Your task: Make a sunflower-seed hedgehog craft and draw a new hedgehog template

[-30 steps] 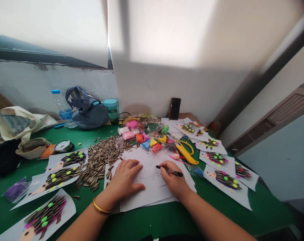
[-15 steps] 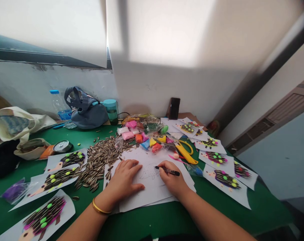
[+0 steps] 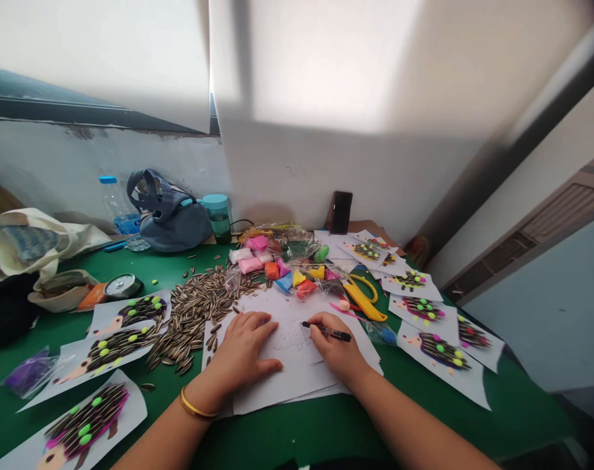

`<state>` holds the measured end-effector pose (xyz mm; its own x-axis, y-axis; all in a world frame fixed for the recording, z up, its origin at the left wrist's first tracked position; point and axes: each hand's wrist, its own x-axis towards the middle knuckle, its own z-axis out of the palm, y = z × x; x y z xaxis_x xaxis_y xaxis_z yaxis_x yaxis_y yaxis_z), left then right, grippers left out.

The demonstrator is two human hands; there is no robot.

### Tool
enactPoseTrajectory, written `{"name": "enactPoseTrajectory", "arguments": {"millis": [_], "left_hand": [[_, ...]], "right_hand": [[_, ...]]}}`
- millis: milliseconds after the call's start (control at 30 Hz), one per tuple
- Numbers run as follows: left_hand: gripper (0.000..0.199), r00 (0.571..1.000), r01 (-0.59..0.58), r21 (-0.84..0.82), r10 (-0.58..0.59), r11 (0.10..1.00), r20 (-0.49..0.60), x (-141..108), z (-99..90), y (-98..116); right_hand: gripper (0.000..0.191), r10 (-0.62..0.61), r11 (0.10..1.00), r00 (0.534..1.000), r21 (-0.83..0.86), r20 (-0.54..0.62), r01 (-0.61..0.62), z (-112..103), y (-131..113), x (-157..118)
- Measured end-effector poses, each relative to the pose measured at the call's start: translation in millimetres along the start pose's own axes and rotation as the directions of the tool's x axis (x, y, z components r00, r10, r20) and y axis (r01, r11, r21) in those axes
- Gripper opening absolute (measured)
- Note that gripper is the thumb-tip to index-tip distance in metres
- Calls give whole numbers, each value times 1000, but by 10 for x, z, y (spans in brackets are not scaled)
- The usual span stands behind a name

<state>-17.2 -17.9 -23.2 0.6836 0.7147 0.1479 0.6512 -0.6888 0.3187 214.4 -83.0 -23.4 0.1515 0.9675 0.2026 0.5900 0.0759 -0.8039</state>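
Observation:
White paper (image 3: 272,385) lies on the green table in front of me, with a faint line drawing (image 3: 292,336) of an animal-like outline. My left hand (image 3: 245,349) rests flat on the sheet's left part, fingers spread, with nothing in it. A black pen (image 3: 333,331) is gripped in my right hand (image 3: 339,349), its tip at the upper part of the drawing. Striped sunflower seeds (image 3: 199,307) are heaped left of the paper, a few lying on its left edge. Bags of coloured clay (image 3: 282,271) sit just beyond the sheet.
Seed-covered hedgehog pictures (image 3: 89,418) lie at the left, others (image 3: 438,349) at the right. Yellow-handled scissors (image 3: 365,300) lie beyond my right hand. A phone (image 3: 341,212), a teal-lidded cup (image 3: 217,219), a bottle (image 3: 123,215) and a blue bag (image 3: 172,222) stand along the wall.
The pen tip has shifted very slightly left over the drawing along with my right hand. My left hand has stayed in place.

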Motion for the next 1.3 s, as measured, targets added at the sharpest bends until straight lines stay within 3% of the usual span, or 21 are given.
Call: {"name": "enactPoseTrajectory", "arguments": {"millis": [1300], "left_hand": [[69,1000,-2,-12,2,1000,-5,6,-2,2]], "right_hand": [[18,33,999,999,17,-12,-33,4,28,8]]}}
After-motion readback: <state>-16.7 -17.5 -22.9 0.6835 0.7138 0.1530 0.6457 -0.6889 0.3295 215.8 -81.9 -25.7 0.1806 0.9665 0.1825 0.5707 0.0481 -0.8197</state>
